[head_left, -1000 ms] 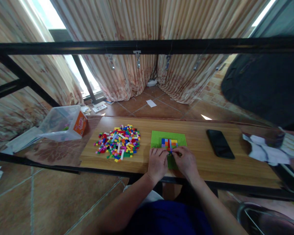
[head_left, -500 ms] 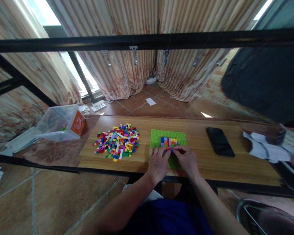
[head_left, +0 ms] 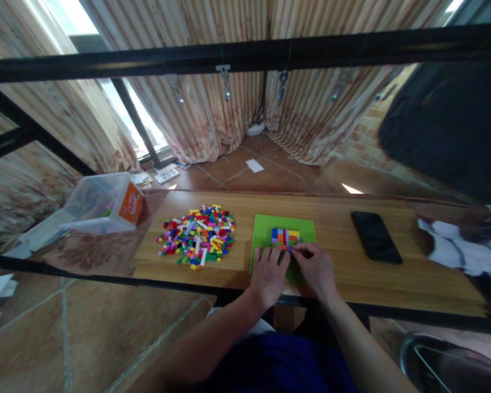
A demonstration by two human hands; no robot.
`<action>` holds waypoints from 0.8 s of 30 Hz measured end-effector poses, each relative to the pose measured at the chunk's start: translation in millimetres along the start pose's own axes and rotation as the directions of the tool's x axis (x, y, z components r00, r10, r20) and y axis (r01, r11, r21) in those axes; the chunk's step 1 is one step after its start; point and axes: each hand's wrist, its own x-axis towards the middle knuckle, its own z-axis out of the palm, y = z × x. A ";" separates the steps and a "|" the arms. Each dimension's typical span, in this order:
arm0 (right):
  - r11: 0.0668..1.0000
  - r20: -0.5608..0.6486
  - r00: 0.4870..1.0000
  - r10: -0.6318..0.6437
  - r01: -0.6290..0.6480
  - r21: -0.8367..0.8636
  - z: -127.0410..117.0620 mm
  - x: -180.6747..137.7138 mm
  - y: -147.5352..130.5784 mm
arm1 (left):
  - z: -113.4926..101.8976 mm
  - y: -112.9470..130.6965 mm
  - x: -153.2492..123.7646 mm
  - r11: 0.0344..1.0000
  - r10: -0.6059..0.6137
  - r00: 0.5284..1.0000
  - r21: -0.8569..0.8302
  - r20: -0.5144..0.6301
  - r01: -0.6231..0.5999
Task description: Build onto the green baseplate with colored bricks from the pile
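Baseplate, green, lies flat near the counter's front edge, mid-span, long axis running front to back, far end toward the back edge. Loose brick pile sits left of it, apart. Left hand rests on the plate's near left part, fingers curled, grasp unclear. Brick block lies just beyond both hands. Right hand pinches at its front edge, nearer; what it pinches is too small to tell. Phone right.
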 end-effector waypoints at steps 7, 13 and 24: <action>1.000 0.032 0.999 -0.003 0.004 -0.027 -1.6 3.0 5.1 | 0.2 0.2 -3.2 1.000 0.001 1.000 -0.003 -0.024 -0.001; 0.999 0.025 1.000 0.003 -0.002 -0.044 -1.9 4.6 12.9 | -2.2 -2.0 -8.7 0.991 0.001 0.999 -0.134 -0.043 -0.007; 0.996 0.061 0.998 0.030 -0.025 -0.084 -4.3 4.1 16.4 | -35.9 -66.3 -49.5 0.935 -0.348 0.914 -0.144 -0.210 0.324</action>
